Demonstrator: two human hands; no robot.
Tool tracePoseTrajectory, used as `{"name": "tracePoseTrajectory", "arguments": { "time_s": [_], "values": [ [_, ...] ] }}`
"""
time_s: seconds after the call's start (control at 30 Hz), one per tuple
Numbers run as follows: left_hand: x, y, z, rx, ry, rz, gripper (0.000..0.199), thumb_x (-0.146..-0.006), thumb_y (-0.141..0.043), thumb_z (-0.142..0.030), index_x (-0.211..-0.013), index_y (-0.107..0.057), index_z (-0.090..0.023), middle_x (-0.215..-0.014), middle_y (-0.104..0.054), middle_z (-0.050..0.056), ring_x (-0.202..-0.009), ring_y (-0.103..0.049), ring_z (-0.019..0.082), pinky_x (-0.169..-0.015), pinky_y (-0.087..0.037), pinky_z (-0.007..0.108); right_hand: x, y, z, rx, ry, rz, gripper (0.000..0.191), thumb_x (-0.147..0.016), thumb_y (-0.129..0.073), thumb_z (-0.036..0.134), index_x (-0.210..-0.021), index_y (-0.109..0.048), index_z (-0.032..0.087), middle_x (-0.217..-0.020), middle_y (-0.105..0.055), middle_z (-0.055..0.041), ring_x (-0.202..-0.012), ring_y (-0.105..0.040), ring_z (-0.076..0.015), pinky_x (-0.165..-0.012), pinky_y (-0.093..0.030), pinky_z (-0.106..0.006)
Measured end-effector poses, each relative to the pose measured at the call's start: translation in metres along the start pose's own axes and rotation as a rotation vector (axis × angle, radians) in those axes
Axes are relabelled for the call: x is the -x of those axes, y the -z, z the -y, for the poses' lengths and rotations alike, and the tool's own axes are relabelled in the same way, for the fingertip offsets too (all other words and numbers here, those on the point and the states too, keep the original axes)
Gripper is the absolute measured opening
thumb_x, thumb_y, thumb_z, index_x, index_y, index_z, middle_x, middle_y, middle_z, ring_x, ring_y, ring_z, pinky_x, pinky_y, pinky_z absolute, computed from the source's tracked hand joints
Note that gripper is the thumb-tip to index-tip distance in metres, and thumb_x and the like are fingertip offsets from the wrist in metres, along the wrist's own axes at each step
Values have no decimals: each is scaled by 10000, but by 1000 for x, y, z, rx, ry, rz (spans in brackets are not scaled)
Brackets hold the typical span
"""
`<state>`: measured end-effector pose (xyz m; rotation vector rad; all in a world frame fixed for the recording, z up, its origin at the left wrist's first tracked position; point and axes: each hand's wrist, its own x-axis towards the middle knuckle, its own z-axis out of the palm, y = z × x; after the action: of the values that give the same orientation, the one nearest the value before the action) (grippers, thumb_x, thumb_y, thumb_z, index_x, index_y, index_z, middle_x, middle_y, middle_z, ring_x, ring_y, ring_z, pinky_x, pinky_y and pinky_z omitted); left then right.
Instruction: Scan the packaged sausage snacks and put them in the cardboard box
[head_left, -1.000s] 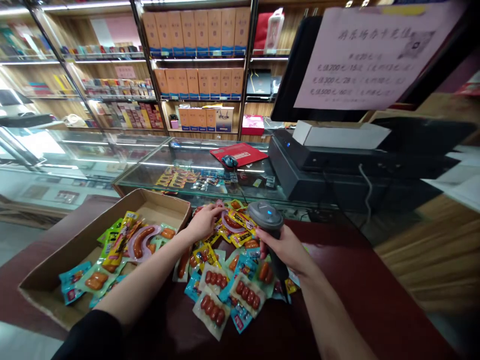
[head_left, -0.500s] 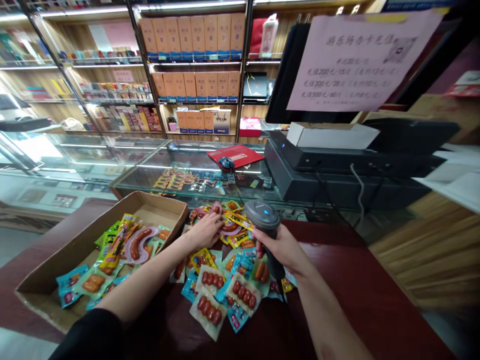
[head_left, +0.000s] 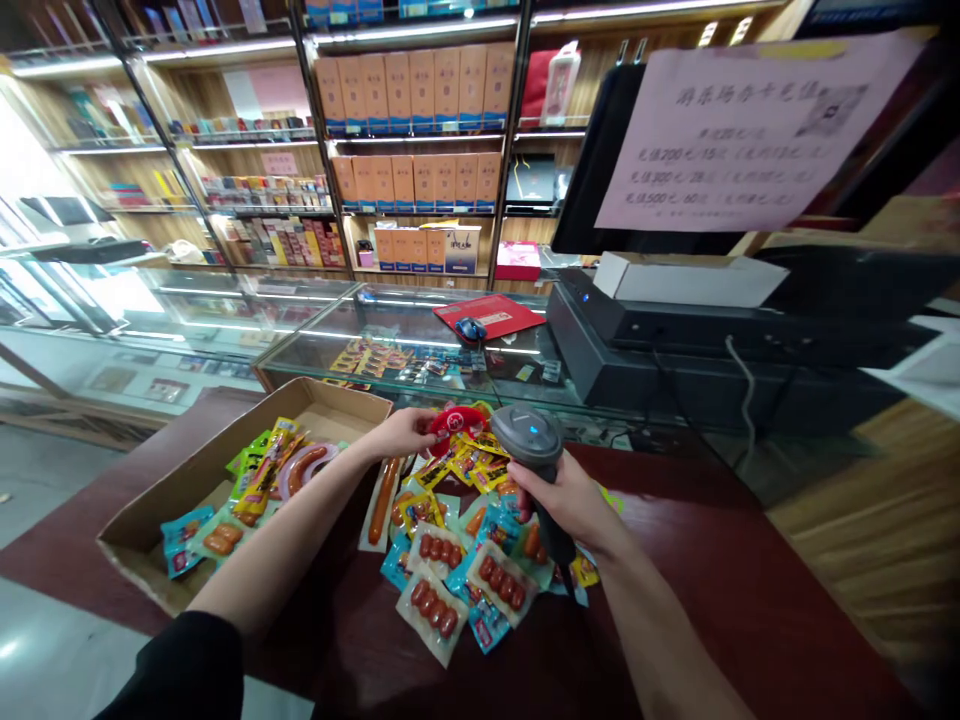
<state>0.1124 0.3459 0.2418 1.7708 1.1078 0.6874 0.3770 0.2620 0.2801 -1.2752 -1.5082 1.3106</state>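
Observation:
My left hand pinches the edge of a red packet with a white round mark, above the back of a pile of snack packets. Gripped in my right hand is a grey barcode scanner, upright over the pile's right side, with a blue light on its head. Beneath both hands lie yellow packets, blue packets and clear packs of small sausages. One long sausage pack rests at the pile's left. A cardboard box holds more packets, including a curved sausage, partly hidden behind my left forearm.
Behind the brown table stands a glass display counter with a red mouse pad and a mouse. A monitor bearing a paper sign sits on dark equipment at right. Shelves with orange boxes line the wall.
The red packet is now lifted in my left hand, where a curved sausage pack lay under the fingers before. My right hand still holds the scanner. The whole view has shifted slightly.

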Motion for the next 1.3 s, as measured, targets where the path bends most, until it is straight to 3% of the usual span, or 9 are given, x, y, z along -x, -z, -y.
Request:
{"name": "tracePoseTrajectory", "arguments": {
  "time_s": [0.1, 0.3, 0.57, 0.83, 1.03, 1.3],
  "values": [
    [10, 7, -6, 357, 133, 31, 389, -664, -724, -236, -1043, -677, -163, -900, -722, 60, -738, -682, 188, -620, -550, 269, 1, -6, 1, 25, -27, 70, 271, -778, -664, 431, -725, -537, 197, -520, -585, 19, -425, -570, -135, -444, -450, -252],
    [34, 27, -3, 617, 251, -18, 369, -670, -797, -281, -996, -683, -151, -988, -708, 117, -817, -695, 204, -668, -577, 284, 4, -23, 2, 66, -28, 138, 253, -758, -670, 423, -734, -536, 210, -492, -571, 36, -415, -553, -136, -459, -459, -265],
    [44, 54, -1, 597, 228, -133, 292, -728, -763, -374, -866, -716, -121, -858, -711, 91, -762, -667, 159, -758, -569, 305, 7, -40, -3, 82, -85, 212, 263, -757, -660, 422, -785, -514, 205, -493, -572, 49, -423, -556, -137, -446, -456, -259],
    [37, 41, 2, 568, 172, -194, 356, -649, -819, -376, -875, -731, -115, -870, -729, 83, -787, -673, 155, -769, -537, 255, 8, -44, -8, 88, -69, 219, 259, -764, -665, 401, -843, -535, 191, -517, -552, 55, -440, -538, -124, -445, -449, -246],
    [35, 39, 6, 546, 197, -178, 454, -663, -809, -386, -1023, -717, -127, -932, -737, 77, -778, -681, 153, -739, -549, 263, 11, -48, -6, 113, -20, 262, 236, -755, -682, 381, -865, -604, 187, -556, -606, 19, -481, -579, -150, -474, -477, -266],
    [33, 35, -3, 581, 273, -210, 520, -565, -872, -327, -1024, -732, -128, -878, -738, 75, -705, -671, 136, -668, -554, 247, 15, -58, -2, 121, 78, 204, 241, -715, -704, 331, -921, -654, 215, -649, -686, -15, -731, -689, -241, -603, -555, -330]
  ]
}}
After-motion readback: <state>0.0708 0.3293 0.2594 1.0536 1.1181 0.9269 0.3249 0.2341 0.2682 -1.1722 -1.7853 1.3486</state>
